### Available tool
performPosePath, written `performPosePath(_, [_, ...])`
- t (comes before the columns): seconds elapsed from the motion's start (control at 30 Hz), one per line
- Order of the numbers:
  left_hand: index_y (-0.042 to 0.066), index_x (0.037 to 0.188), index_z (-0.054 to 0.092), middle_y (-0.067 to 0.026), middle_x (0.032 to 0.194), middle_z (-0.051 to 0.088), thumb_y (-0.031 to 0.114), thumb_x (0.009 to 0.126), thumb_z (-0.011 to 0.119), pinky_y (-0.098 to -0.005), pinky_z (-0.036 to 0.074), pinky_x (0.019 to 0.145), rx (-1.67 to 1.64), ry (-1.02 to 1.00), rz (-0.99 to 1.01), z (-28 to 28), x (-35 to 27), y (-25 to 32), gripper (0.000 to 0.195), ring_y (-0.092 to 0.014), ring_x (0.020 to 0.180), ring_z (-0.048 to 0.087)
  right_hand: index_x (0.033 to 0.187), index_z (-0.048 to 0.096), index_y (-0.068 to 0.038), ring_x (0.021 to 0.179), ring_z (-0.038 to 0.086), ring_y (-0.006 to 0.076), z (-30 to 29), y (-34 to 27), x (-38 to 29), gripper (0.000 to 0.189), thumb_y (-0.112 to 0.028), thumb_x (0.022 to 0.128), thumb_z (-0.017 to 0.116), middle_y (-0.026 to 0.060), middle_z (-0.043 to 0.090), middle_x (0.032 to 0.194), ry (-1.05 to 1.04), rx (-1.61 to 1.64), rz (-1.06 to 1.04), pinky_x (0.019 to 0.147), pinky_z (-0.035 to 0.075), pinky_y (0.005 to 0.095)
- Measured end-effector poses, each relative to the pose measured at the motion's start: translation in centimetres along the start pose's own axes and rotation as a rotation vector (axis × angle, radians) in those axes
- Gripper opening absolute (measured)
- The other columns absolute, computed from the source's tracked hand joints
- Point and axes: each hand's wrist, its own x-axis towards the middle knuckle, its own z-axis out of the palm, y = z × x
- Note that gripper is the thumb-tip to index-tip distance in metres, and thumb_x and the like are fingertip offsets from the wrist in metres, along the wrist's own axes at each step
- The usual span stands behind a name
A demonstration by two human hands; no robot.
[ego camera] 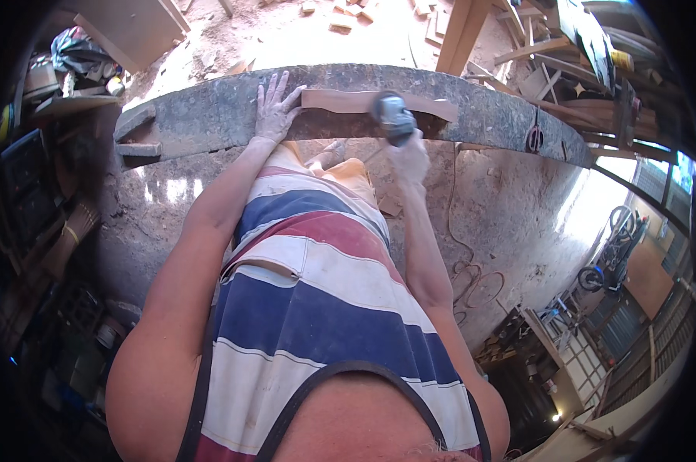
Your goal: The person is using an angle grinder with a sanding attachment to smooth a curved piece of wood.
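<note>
A narrow wooden piece with a wavy edge [336,100] lies along a worn workbench [209,124]. My right hand [408,159] is closed around an angle grinder [395,118], which looks blurred. The tool's head covers part of the wooden piece, right of its middle; whether the disc touches the wood cannot be told. Flat on the bench, fingers spread, my left hand [276,112] is at the piece's left end. Its index fingertip and thumb are close to that end, and contact is unclear.
Two small wooden blocks [139,150] are fixed at the bench's left end. Red-handled pliers or scissors [534,138] are at its right part. A cord [453,213] runs down to coils on the floor. Wood offcuts [348,14] lie beyond the bench; stacked lumber [590,110] stands right.
</note>
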Motion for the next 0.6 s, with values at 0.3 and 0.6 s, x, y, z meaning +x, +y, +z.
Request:
performPosePath(0.3, [0.038,0.164,0.057,-0.0062,0.186,0.027,0.037,0.096,0.081,-0.0639,0.017,0.138,0.003,-0.047,0.001,-0.5,0.0,-0.2,0.072,-0.034,0.171,0.022,0.118,0.058,-0.006,0.096,0.079,0.0419,2.1,-3.8,0.8,0.063,-0.046,0.083,0.092,0.0211,0.073,0.106,-0.106,-0.008,-0.308,0.081,0.066,0.0537])
performPosePath(0.6, [0.039,0.162,0.059,-0.0058,0.185,0.028,0.040,0.097,0.080,-0.0638,0.017,0.138,-0.017,-0.039,-0.014,-0.4,-0.1,-0.2,0.069,-0.035,0.171,0.022,0.120,0.063,-0.005,0.105,0.079,0.0477,-4.8,7.8,5.8,0.072,-0.058,0.079,0.089,0.0262,0.079,0.109,0.019,-0.044,0.151,0.091,0.063,0.0578])
